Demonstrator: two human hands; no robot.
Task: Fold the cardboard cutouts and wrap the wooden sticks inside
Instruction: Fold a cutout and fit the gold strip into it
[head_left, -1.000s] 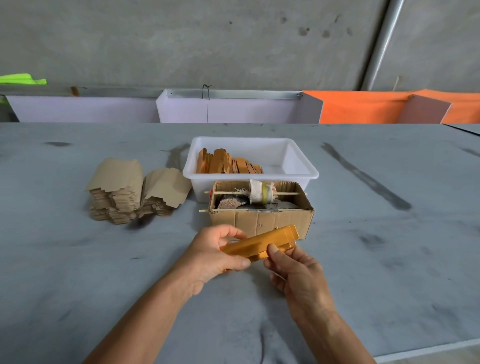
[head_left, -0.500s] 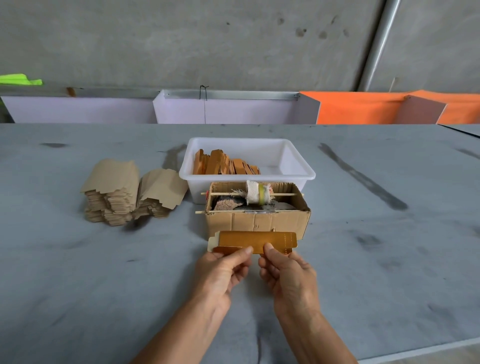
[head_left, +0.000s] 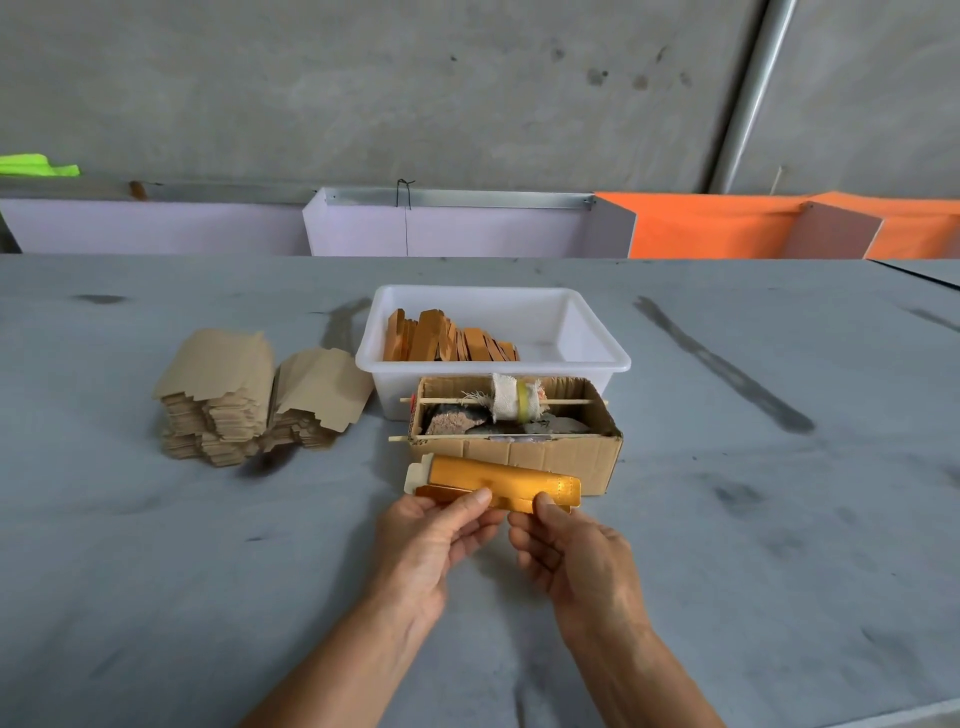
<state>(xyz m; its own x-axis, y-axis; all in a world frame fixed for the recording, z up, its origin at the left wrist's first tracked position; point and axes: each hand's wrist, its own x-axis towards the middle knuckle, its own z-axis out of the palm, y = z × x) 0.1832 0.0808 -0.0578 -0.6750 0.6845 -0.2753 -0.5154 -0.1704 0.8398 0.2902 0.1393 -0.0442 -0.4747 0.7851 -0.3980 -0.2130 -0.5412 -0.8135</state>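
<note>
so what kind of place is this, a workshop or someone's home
Most likely a small packing workshop, not a home: bare concrete wall, a long grey worktable, a stack of cardboard cutouts and a white tub of wooden sticks.

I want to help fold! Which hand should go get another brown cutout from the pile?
Probably the left hand. The cutout stacks lie on the left side of the table, nearer that hand. The right hand would have to cross over, and can hold the gold sleeve meanwhile.
</note>
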